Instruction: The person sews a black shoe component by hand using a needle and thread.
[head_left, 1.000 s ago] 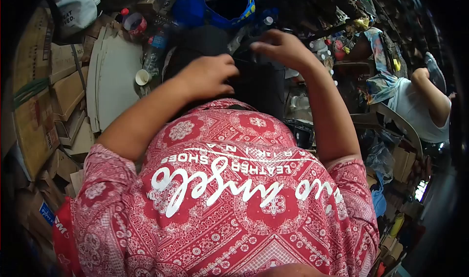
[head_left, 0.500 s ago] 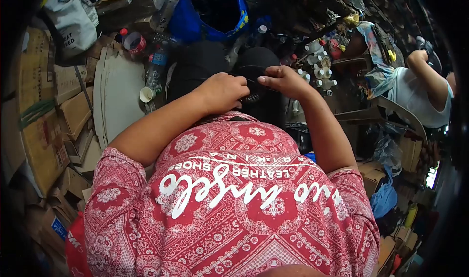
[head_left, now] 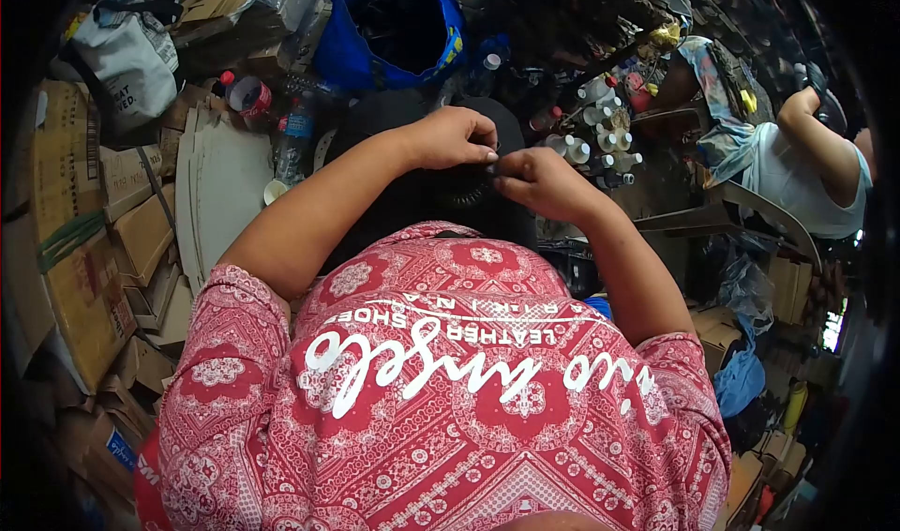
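My left hand [head_left: 457,139] is over my dark-clothed lap [head_left: 375,194], its thumb and fingertips pinched together. Facing it, my right hand [head_left: 544,184] is also closed in a pinch, its fingertips almost meeting the left ones. Whatever thin, dark thing is between them is too small to make out. Just below the fingertips, a black coiled thing [head_left: 466,195] lies against the dark cloth and barely stands out from it.
A blue bag [head_left: 339,53] stands open ahead. Plastic bottles [head_left: 298,133] and a paper cup [head_left: 274,192] are at the left, beside stacked cardboard [head_left: 75,278]. Several small white-capped bottles [head_left: 605,137] stand at the right. Another person [head_left: 811,170] sits at far right.
My left hand has moved forward and slightly right, while my right hand has come back a little. The fingertips are now closer together, and the view has shifted slightly.
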`<action>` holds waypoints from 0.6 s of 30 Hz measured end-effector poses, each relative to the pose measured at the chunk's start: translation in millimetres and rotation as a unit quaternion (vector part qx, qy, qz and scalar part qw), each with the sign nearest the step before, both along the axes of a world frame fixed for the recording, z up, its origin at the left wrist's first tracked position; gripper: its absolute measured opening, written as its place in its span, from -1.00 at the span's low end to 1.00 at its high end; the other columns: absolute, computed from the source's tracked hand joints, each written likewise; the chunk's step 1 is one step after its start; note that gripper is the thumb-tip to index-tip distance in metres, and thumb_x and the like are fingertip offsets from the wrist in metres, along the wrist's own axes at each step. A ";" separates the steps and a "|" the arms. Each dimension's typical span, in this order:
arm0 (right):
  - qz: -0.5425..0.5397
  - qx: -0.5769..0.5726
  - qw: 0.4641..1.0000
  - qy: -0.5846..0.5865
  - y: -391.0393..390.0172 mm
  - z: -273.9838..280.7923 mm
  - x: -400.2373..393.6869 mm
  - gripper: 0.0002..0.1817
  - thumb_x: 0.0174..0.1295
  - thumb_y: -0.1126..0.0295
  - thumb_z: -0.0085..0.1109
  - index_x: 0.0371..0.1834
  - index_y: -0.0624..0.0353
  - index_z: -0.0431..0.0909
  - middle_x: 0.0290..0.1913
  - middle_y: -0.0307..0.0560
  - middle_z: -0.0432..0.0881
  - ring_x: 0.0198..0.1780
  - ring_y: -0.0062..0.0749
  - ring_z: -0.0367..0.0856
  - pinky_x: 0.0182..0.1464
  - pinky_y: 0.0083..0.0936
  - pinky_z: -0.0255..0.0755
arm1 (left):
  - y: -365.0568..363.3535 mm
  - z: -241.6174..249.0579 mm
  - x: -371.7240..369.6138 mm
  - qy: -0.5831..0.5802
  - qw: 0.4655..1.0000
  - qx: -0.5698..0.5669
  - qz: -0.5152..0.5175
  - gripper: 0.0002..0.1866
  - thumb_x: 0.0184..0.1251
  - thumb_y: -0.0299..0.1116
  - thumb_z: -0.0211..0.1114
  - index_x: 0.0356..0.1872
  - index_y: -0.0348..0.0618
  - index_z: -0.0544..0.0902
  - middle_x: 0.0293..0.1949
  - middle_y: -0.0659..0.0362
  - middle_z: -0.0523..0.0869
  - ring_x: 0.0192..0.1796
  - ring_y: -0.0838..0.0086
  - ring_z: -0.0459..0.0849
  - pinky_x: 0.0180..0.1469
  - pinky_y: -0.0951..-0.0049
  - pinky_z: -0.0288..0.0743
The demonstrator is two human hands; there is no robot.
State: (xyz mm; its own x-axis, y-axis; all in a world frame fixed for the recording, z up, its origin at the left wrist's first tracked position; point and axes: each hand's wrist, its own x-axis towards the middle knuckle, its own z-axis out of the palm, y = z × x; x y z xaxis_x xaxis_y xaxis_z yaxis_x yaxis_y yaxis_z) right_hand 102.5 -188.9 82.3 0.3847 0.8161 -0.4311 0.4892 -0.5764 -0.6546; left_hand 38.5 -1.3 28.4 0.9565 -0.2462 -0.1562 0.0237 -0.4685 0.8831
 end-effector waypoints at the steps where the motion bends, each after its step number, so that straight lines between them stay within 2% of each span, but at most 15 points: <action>1: -0.008 0.007 1.000 0.021 -6.6 0.6 -0.1 -0.75 0.13 0.31 0.18 -0.47 0.33 0.52 -0.62 -0.08 0.46 -0.50 -0.52 0.43 -0.40 -0.44 0.32 | -0.7 -1.8 2.0 0.002 1.000 -0.002 0.001 -0.78 0.16 -0.32 0.33 -0.24 -0.23 0.63 -0.28 0.10 0.65 -0.15 0.39 0.61 -0.04 0.42 0.44; 2: -0.016 0.013 0.999 0.042 -13.9 1.5 0.3 -0.77 0.15 0.33 0.17 -0.50 0.32 0.50 -0.62 -0.17 0.44 -0.51 -0.63 0.36 -0.44 -0.49 0.28 | -1.1 -4.6 3.9 -0.023 1.000 0.002 0.002 -0.79 0.16 -0.31 0.34 -0.27 -0.24 0.64 -0.28 0.12 0.66 -0.15 0.41 0.61 -0.04 0.43 0.44; 3: -0.015 0.010 0.999 0.044 -22.6 7.1 1.8 -0.77 0.15 0.33 0.17 -0.50 0.32 0.50 -0.62 -0.17 0.44 -0.51 -0.63 0.36 -0.44 -0.49 0.28 | -0.8 -7.5 5.5 -0.048 0.999 0.006 0.003 -0.79 0.15 -0.31 0.35 -0.30 -0.25 0.65 -0.29 0.13 0.66 -0.16 0.42 0.61 -0.05 0.43 0.43; 5: -0.117 0.117 0.978 0.127 -38.0 25.1 7.7 -0.79 0.18 0.37 0.19 -0.52 0.27 0.49 -0.60 -0.36 0.38 -0.49 -0.72 0.25 -0.46 -0.57 0.21 | 6.3 -4.5 6.8 -0.012 1.000 -0.023 0.008 -0.79 0.14 -0.31 0.35 -0.30 -0.26 0.65 -0.28 0.13 0.66 -0.15 0.44 0.60 -0.04 0.43 0.43; 6: -0.143 0.139 0.967 0.160 -42.9 29.1 9.9 -0.79 0.19 0.36 0.21 -0.51 0.24 0.51 -0.59 -0.41 0.39 -0.47 -0.74 0.27 -0.45 -0.61 0.22 | 9.8 -4.8 6.3 0.023 0.999 -0.049 0.008 -0.78 0.14 -0.31 0.36 -0.30 -0.26 0.66 -0.28 0.13 0.65 -0.13 0.45 0.60 -0.04 0.44 0.43; 7: -0.170 0.163 0.953 0.190 -46.2 31.6 11.2 -0.80 0.20 0.36 0.22 -0.51 0.22 0.52 -0.57 -0.46 0.39 -0.45 -0.75 0.29 -0.43 -0.64 0.22 | 13.7 -9.0 6.8 0.006 0.997 -0.073 0.001 -0.77 0.13 -0.31 0.37 -0.27 -0.26 0.68 -0.27 0.13 0.66 -0.13 0.46 0.60 -0.02 0.45 0.43; 8: -0.170 0.133 0.964 0.155 -42.7 31.4 7.4 -0.82 0.20 0.33 0.25 -0.39 0.25 0.58 -0.51 -0.36 0.47 -0.40 -0.70 0.40 -0.36 -0.64 0.31 | 19.0 -10.3 8.4 0.024 0.995 -0.100 -0.015 -0.76 0.14 -0.32 0.37 -0.24 -0.25 0.69 -0.26 0.14 0.66 -0.12 0.47 0.60 0.00 0.45 0.43; 9: -0.173 0.131 0.964 0.153 -39.5 23.3 4.1 -0.82 0.20 0.33 0.25 -0.39 0.25 0.58 -0.51 -0.36 0.47 -0.40 -0.70 0.40 -0.36 -0.64 0.31 | 22.7 -10.5 10.3 0.043 0.990 -0.128 -0.031 -0.75 0.15 -0.32 0.36 -0.20 -0.25 0.69 -0.25 0.14 0.67 -0.12 0.48 0.60 0.02 0.46 0.42; 11: -0.088 0.201 0.976 -0.005 -32.9 0.6 -1.5 -0.86 0.20 0.40 0.24 -0.27 0.25 0.60 -0.44 -0.28 0.49 -0.36 -0.58 0.44 -0.32 -0.57 0.31 | 26.1 -8.3 11.0 0.060 0.987 -0.141 -0.044 -0.74 0.16 -0.33 0.35 -0.17 -0.24 0.69 -0.23 0.14 0.68 -0.10 0.48 0.61 0.04 0.46 0.42; 12: -0.073 0.140 0.987 -0.026 -26.8 7.5 -3.1 -0.80 0.18 0.37 0.23 -0.18 0.20 0.65 -0.32 -0.09 0.56 -0.28 -0.37 0.57 -0.24 -0.50 0.44 | 27.7 -7.5 10.6 0.079 0.984 -0.149 -0.055 -0.73 0.17 -0.34 0.34 -0.14 -0.24 0.70 -0.21 0.14 0.69 -0.08 0.48 0.61 0.07 0.46 0.42; 15: -0.052 0.119 0.988 -0.085 -16.3 0.9 -4.8 -0.83 0.14 0.42 0.22 -0.22 0.19 0.67 -0.35 -0.05 0.56 -0.27 -0.26 0.59 -0.22 -0.44 0.45 | 26.8 -7.7 12.7 0.092 0.983 -0.142 -0.066 -0.72 0.17 -0.39 0.32 -0.10 -0.25 0.69 -0.18 0.13 0.70 -0.06 0.46 0.62 0.11 0.46 0.41; 18: -0.046 0.092 0.990 -0.094 -12.3 -2.1 -3.0 -0.83 0.10 0.44 0.21 -0.25 0.17 0.68 -0.34 0.00 0.58 -0.24 -0.16 0.60 -0.18 -0.38 0.47 | 26.9 -3.7 11.7 0.086 0.987 -0.122 -0.066 -0.71 0.15 -0.43 0.30 -0.08 -0.26 0.68 -0.16 0.12 0.71 -0.06 0.45 0.63 0.12 0.46 0.42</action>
State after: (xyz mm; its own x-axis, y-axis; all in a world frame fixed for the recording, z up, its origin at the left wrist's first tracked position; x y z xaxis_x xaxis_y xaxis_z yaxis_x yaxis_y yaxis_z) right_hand 99.4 -201.1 80.2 0.5203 0.8320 -0.1924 0.5634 -0.5037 -0.6549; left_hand 50.2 25.6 24.6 0.8779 -0.4175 -0.2344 0.1358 -0.2524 0.9581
